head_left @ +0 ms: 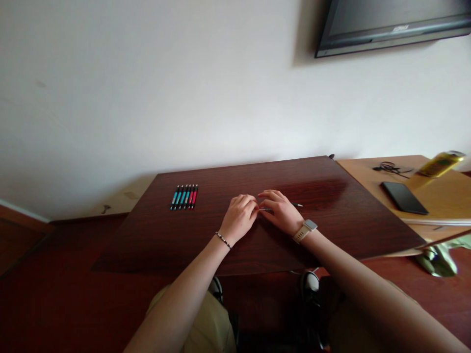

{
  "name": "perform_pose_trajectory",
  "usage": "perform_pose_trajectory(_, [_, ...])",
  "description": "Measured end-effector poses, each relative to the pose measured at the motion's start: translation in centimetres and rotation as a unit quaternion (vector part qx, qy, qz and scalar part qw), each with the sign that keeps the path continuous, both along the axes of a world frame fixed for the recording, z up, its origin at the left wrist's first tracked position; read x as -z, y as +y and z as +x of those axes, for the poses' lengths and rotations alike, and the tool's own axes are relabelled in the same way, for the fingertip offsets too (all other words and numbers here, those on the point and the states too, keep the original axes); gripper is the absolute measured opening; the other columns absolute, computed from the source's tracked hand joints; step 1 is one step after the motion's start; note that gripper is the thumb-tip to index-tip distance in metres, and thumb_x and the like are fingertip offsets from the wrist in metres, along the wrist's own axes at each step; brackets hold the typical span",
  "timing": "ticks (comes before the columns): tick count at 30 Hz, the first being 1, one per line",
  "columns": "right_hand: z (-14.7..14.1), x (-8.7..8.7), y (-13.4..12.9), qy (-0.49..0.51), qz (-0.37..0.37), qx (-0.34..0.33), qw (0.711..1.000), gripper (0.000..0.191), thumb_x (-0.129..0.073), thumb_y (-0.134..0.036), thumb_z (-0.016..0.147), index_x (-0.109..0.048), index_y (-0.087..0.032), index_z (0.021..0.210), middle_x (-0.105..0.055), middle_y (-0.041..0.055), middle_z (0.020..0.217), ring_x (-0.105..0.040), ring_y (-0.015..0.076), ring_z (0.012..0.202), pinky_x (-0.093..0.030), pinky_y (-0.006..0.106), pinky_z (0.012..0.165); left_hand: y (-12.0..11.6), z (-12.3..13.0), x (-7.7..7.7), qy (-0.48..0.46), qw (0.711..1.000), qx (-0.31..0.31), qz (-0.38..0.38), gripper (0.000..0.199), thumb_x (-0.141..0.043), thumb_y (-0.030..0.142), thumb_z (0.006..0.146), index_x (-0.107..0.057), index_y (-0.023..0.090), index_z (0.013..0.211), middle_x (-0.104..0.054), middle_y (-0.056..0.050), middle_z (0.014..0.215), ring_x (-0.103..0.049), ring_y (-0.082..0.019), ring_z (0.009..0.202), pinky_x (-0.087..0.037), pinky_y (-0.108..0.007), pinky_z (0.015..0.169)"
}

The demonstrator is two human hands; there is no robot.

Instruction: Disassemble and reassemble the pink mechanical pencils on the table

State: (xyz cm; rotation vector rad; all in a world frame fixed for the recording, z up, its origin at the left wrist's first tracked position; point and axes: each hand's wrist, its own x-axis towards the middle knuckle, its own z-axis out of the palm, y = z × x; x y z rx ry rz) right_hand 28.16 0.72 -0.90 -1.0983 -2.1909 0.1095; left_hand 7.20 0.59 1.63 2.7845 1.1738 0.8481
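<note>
Two hands (240,214), one slim piece (265,210), six pens (183,197)

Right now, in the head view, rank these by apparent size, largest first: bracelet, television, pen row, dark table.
1. Dark table
2. Television, cut off by the frame
3. Pen row
4. Bracelet

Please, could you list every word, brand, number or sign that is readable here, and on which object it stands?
No text can be read with certainty.
Television: pale brand mark, too blurred.
Blue and red pens: any print is too small.
Yellow can: any markings too blurred.
</note>
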Motion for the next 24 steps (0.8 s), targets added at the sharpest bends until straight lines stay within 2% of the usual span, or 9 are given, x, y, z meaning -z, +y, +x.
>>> perform_pose_trajectory(13, [3.2, 0.8, -0.2, -0.012, -0.012, 0.015, 1.0, 0.009, -0.068, -0.029, 0.097, -0.077, -0.026, 0.095, -0.068, 0.0074, 0.132, -0.055, 0.0317, 0.13, -0.051, 0.056, 0.109, -0.2, -3.5, 0.4, 0.005, 1.0, -0.016, 0.0, 0.01, -0.059, 0.017, 0.101, -0.066, 0.021, 0.094, -0.068, -0.006, 0.11, -0.061, -0.024, 0.106, -0.047, -0.043, 0.098])
perform_pose_trajectory(18, [4.4, 1.3, -0.4, -0.001, -0.014, 0.011, 1.0, 0.01, -0.068, -0.029, 0.097, -0.076, -0.025, 0.096, -0.068, 0.0088, 0.129, -0.06, 0.0301, 0.122, -0.053, 0.052, 0.106, -0.5, -4.7, 0.3, 0.0, 1.0, -0.028, 0.0, 0.008, -0.062, 0.015, 0.099, -0.066, 0.02, 0.094, -0.068, -0.005, 0.11, -0.06, -0.023, 0.107, -0.048, -0.042, 0.097])
perform_pose_trajectory(21, [4.2, 1.0, -1.0, 0.003, -0.033, 0.009, 0.999, 0.01, -0.066, -0.029, 0.099, -0.076, -0.026, 0.097, -0.07, 0.008, 0.125, -0.065, 0.0283, 0.115, -0.056, 0.049, 0.102, -0.6, -4.9, 0.2, -0.005, 0.999, -0.036, 0.002, 0.009, -0.062, 0.015, 0.099, -0.065, 0.021, 0.093, -0.068, -0.005, 0.109, -0.061, -0.023, 0.106, -0.049, -0.041, 0.096])
perform_pose_trajectory(24, [3.3, 0.2, -1.9, 0.009, -0.051, -0.024, 0.998, 0.014, -0.062, -0.029, 0.102, -0.076, -0.026, 0.1, -0.07, 0.0072, 0.126, -0.068, 0.0259, 0.111, -0.058, 0.045, 0.099, -0.7, -4.7, 0.1, -0.019, 0.998, -0.057, 0.008, 0.011, -0.059, 0.016, 0.101, -0.063, 0.02, 0.092, -0.067, -0.006, 0.105, -0.061, -0.022, 0.104, -0.05, -0.039, 0.095])
